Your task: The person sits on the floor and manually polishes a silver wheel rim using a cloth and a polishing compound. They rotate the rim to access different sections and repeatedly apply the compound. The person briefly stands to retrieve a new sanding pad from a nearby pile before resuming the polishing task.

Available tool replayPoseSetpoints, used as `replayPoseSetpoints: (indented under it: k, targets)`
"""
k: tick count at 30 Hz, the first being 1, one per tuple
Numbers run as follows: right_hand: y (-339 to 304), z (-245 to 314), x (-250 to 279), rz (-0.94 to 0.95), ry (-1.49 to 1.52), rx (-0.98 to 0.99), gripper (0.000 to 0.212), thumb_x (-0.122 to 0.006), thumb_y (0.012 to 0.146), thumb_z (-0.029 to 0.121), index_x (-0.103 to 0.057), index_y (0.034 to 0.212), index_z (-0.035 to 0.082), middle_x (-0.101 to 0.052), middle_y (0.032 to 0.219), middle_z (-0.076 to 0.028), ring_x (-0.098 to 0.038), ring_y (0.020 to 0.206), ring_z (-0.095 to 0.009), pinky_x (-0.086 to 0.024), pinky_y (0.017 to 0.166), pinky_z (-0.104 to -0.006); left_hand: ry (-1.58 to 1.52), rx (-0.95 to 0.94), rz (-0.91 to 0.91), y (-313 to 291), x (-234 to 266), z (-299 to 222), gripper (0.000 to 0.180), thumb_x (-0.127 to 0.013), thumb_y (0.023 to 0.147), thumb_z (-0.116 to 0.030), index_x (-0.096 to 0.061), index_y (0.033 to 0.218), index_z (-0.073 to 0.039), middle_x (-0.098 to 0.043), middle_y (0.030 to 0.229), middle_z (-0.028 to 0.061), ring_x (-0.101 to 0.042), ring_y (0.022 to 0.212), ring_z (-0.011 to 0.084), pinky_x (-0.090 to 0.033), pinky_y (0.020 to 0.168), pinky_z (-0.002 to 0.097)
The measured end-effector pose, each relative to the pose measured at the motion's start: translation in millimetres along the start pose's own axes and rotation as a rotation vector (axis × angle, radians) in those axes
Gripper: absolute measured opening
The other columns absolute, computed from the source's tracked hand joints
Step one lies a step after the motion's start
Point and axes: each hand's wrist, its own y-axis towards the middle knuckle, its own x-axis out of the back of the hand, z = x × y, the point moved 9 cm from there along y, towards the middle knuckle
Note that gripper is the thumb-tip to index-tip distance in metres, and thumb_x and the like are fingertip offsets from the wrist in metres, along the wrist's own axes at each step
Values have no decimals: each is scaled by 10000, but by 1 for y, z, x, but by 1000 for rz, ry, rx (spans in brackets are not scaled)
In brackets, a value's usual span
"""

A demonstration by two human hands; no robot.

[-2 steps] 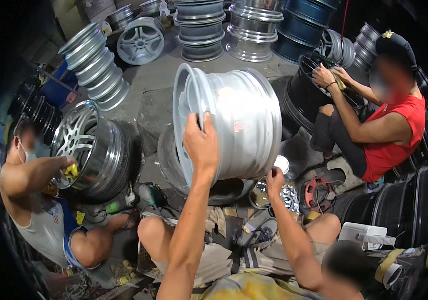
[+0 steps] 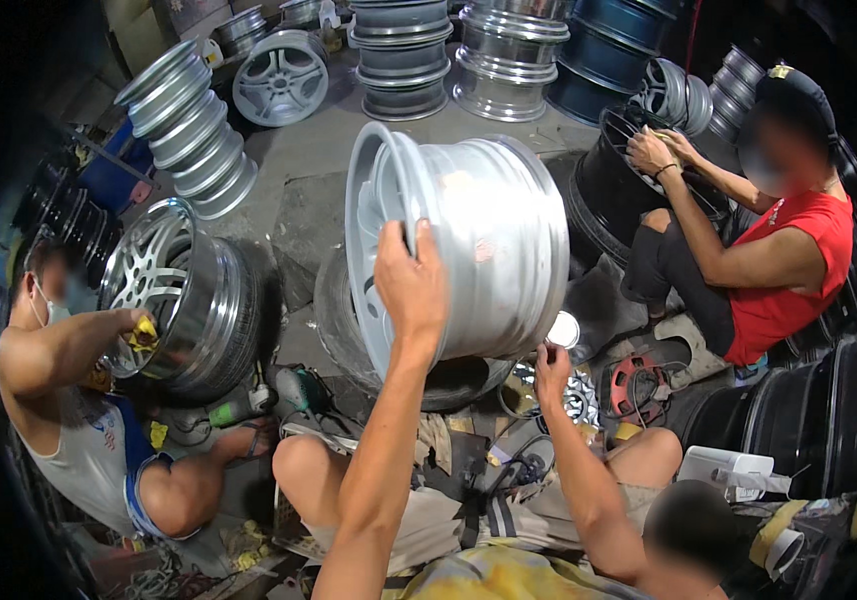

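A silver-grey car wheel rim [image 2: 499, 280] stands on edge in front of me, tilted, over a black tyre [image 2: 332, 310] lying below it. My left hand [image 2: 412, 285] is closed on the lip of its left side, thumb and fingers either side of the edge. By the lower right edge of the rim is my right hand [image 2: 553, 378], its fingers curled together; what they hold, if anything, is too small to make out. Just beyond those fingertips sits a round white-topped container [image 2: 564, 330]. A shiny tin [image 2: 519, 390] stands left of that hand.
At left, a person [image 2: 69, 400] wipes a spoked wheel [image 2: 164, 280] with a yellow cloth. Another person in red [image 2: 779, 260] works on a dark wheel [image 2: 604, 190] at right. Stacked rims [image 2: 189, 130] stand behind. A green power tool [image 2: 299, 390] and red-framed device [image 2: 639, 385] lie nearby.
The rim has turned slightly, its far side shifting right. My left hand has moved a little right with its lip, and my right hand has dropped slightly.
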Motion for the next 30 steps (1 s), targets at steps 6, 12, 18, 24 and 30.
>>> replayPoseSetpoints:
  k: [6, 12, 18, 24, 30]
  targets:
    - [-50, -53, -16, 217, -411, 78, 213, -734, 769, 202, -676, 902, 48, -671, 806, -156, -644, 779, -338, -499, 715, -434, 62, 21, 48, 25, -3, 15, 267, -512, 961, -209, -503, 902, 51, -568, 850, 262, -547, 816, 453, -403, 742, 498]
    - [-48, -112, -62, 329, -727, -21, 205, -608, 842, 245, -720, 934, 99, -677, 961, -114, -573, 1008, -333, -446, 839, -450, -52, 28, 63, 22, 8, 21, 269, -514, 971, -212, -497, 896, 46, -547, 807, 239, -526, 749, 424, -405, 702, 467]
    - [-56, -130, -83, 409, -929, -18, 157, -584, 824, 184, -723, 835, 113, -691, 896, -80, -589, 984, -274, -392, 827, -446, -33, 35, 69, 25, 9, 24, 276, -514, 976, -211, -482, 859, 37, -528, 762, 228, -516, 720, 408, -403, 691, 462]
    - [-52, -134, -81, 456, -756, -71, 180, -609, 818, 204, -702, 904, 77, -685, 901, -126, -596, 983, -319, -405, 859, -482, 14, -11, 75, 26, 6, 19, 263, -525, 970, -194, -488, 850, 38, -530, 751, 225, -529, 718, 388, -399, 682, 461]
    - [-57, -98, -57, 537, -551, -9, 409, -668, 816, 285, -629, 1182, 107, -687, 987, -178, -629, 987, -399, -480, 844, -511, 68, -100, -20, 24, 16, 14, 248, -541, 959, -186, -521, 933, 59, -555, 858, 214, -545, 786, 363, -427, 752, 445]
